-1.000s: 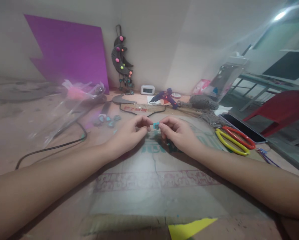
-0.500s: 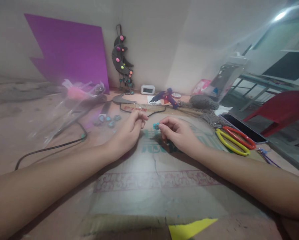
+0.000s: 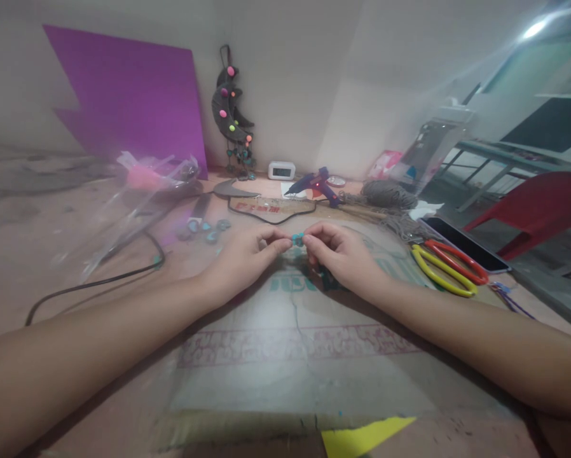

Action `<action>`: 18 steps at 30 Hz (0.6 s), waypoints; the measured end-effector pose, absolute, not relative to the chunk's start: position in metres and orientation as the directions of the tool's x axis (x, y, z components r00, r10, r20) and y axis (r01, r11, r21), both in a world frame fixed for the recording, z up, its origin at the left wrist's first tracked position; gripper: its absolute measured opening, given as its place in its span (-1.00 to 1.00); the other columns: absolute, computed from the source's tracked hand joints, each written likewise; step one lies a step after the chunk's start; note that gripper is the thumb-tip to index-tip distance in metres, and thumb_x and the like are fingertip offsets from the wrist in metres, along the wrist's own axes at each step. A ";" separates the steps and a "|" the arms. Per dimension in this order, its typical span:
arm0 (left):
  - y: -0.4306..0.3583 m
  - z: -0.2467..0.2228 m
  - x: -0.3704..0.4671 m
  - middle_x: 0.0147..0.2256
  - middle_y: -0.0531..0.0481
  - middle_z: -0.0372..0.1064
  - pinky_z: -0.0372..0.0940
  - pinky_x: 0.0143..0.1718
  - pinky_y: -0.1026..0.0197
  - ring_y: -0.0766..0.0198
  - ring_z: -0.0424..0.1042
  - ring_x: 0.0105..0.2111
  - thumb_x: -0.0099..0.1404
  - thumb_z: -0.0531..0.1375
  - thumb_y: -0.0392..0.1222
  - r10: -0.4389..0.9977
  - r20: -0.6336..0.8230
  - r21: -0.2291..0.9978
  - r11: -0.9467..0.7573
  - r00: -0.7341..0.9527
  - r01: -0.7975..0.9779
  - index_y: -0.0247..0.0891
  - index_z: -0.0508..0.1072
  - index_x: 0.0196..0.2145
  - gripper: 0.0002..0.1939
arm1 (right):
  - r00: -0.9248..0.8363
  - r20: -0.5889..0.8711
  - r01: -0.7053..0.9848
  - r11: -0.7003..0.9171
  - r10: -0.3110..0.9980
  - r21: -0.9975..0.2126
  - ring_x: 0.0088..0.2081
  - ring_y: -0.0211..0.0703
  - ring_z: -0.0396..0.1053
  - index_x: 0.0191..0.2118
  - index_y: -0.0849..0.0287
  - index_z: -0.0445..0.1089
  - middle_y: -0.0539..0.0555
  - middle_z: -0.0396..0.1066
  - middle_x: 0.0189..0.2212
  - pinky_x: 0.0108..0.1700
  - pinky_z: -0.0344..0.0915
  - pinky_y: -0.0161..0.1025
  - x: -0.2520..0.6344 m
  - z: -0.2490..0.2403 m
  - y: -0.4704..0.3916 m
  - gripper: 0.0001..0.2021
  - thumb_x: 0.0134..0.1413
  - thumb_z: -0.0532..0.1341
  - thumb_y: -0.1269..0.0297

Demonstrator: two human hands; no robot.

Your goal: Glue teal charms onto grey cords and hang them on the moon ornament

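A small teal piece (image 3: 297,239), too small to make out fully, is pinched between both hands above the cardboard sheet (image 3: 247,381). My left hand (image 3: 252,257) grips its left side with thumb and forefinger. From the other side, my right hand (image 3: 337,253) holds it the same way, its other fingers curled in. Something dark shows beneath the right palm, and I cannot make out what it is. Several small grey and blue pieces (image 3: 212,235) lie beyond my left hand, near a grey crescent cutout (image 3: 236,189).
Behind the hands lie a purple glue gun (image 3: 316,184) with its black cord, a white digital clock (image 3: 282,170) and grey yarn (image 3: 388,195). Red-and-yellow-handled pliers (image 3: 450,270) and a phone (image 3: 467,242) sit at right. Plastic bags (image 3: 128,203) lie at left.
My left hand has moved slightly right, and its thumb and forefinger have closed on the teal piece. My right hand has stayed almost still.
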State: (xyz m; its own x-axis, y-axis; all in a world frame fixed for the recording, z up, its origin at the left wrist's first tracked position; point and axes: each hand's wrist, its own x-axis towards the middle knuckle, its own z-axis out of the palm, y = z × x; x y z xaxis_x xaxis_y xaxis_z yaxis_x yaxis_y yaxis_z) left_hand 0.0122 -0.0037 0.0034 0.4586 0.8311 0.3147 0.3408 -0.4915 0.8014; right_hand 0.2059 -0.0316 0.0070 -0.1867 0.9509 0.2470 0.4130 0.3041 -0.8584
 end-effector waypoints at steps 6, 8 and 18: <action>-0.005 0.003 0.012 -0.38 0.05 0.46 0.26 -0.25 0.21 0.23 0.40 -0.34 0.32 0.12 -0.09 0.821 0.314 0.775 -0.512 0.476 0.371 -0.24 0.47 -0.37 -0.78 | -0.194 0.261 0.446 0.322 0.946 -0.835 -0.56 -0.32 0.29 -0.30 0.17 0.37 -0.09 0.32 -0.60 -0.48 0.22 -0.33 0.206 0.006 -0.031 -0.74 0.20 0.17 0.06; -0.005 0.003 0.012 -0.38 0.05 0.46 0.26 -0.26 0.21 0.24 0.40 -0.35 0.30 0.12 -0.14 0.820 0.313 0.769 -0.515 0.480 0.378 -0.24 0.47 -0.35 -0.83 | -0.196 0.246 0.445 0.310 0.949 -0.840 -0.58 -0.33 0.28 -0.30 0.17 0.37 -0.10 0.32 -0.60 -0.50 0.21 -0.34 0.206 0.006 -0.031 -0.75 0.21 0.16 0.06; 0.004 -0.006 0.013 -0.26 -0.01 0.49 0.33 -0.13 0.15 0.22 0.46 -0.22 0.24 0.13 -0.24 0.859 0.266 0.893 -0.391 0.438 0.224 -0.21 0.45 -0.22 -0.84 | -0.161 0.260 0.392 0.303 0.952 -0.869 -0.57 -0.31 0.28 -0.33 0.14 0.31 -0.11 0.28 -0.61 -0.48 0.22 -0.31 0.204 0.009 -0.032 -0.71 0.16 0.18 -0.01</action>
State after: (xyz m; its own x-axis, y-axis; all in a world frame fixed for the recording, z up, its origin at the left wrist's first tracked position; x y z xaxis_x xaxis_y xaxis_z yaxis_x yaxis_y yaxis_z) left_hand 0.0128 0.0043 -0.0060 0.4382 0.8587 0.2657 0.2241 -0.3906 0.8929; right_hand 0.2045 -0.0321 0.0088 -0.1614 0.9521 0.2598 0.3919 0.3034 -0.8685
